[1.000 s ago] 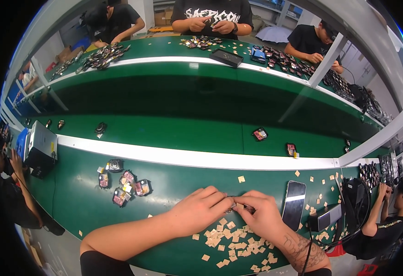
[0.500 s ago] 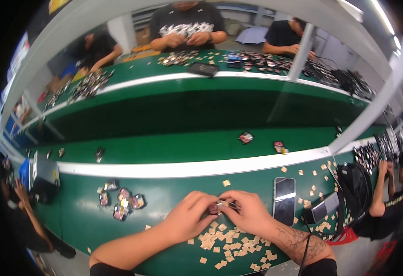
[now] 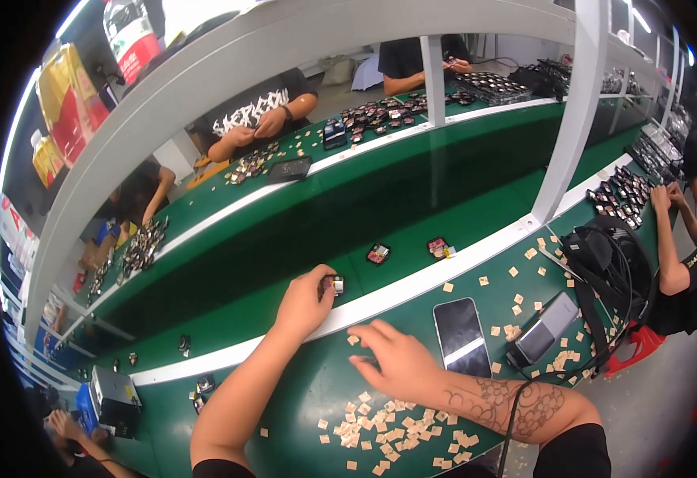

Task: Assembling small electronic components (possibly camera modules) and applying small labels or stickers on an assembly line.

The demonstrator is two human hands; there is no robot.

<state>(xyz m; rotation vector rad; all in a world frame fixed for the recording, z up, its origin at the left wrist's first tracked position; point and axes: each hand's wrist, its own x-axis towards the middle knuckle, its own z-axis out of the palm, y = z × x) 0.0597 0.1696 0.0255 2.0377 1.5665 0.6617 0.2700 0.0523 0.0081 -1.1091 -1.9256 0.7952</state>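
My left hand (image 3: 304, 303) reaches over the white rail, its fingers closed round a small dark part with reddish and pale patches (image 3: 333, 285) above the sunken green belt. Two similar dark parts, one near part (image 3: 378, 254) and one farther right (image 3: 440, 248), lie on that belt. On my side of the rail, my right hand (image 3: 392, 358) hovers over the table with fingers apart and nothing gripped. One small beige square (image 3: 354, 340) shows by its fingertips. A loose heap of beige squares (image 3: 388, 430) lies below my right wrist.
Right of my right hand lie a phone (image 3: 461, 338) and a grey-black box-shaped device (image 3: 543, 328). A black bag (image 3: 607, 267) with straps and a cable sits farther right. The white rail (image 3: 380, 299) and a grey post (image 3: 567, 127) border the belt. Co-workers sit opposite and at right.
My hands have come apart. The left has carried the small dark part forward over the rail; the right has opened and moved slightly left. The view has turned to the right and tilted.
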